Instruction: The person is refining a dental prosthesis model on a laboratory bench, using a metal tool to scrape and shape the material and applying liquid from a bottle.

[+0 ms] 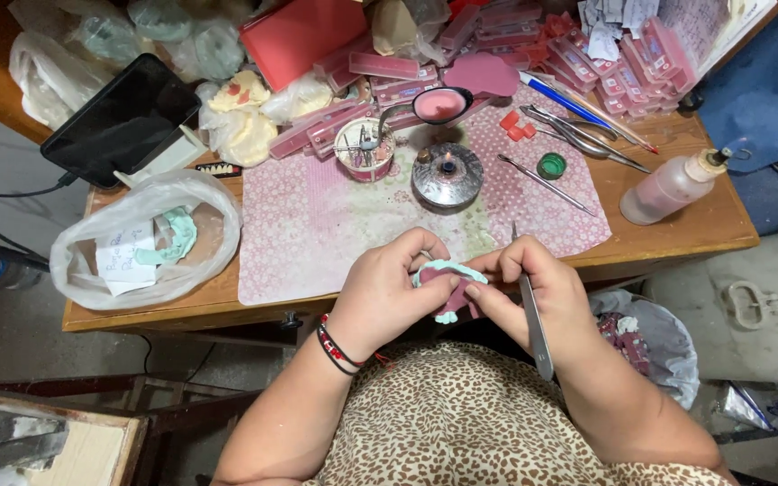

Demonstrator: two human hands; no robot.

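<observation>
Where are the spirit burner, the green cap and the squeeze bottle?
spirit burner [447, 174], head view, metal dome top.
green cap [551, 166], head view, its centre.
squeeze bottle [668, 190], head view, pinkish body.

The cast [447, 270] between the hands shows only a pale green rim and a dark pink patch; fingers of the left hand [389, 292] and right hand [533, 288] cover the rest. The tool [533, 319] in the right hand has its working tip hidden behind those fingers. Both forearms run off the bottom edge. Left of the left hand, the bag [141, 238] veils its contents, and the writing on the paper inside is too small to tell. Far above the right hand, the stacked pink boxes [605, 67] are cut by the top edge. The cup [364, 148] above the left hand holds small tools too fine to make out.
</observation>
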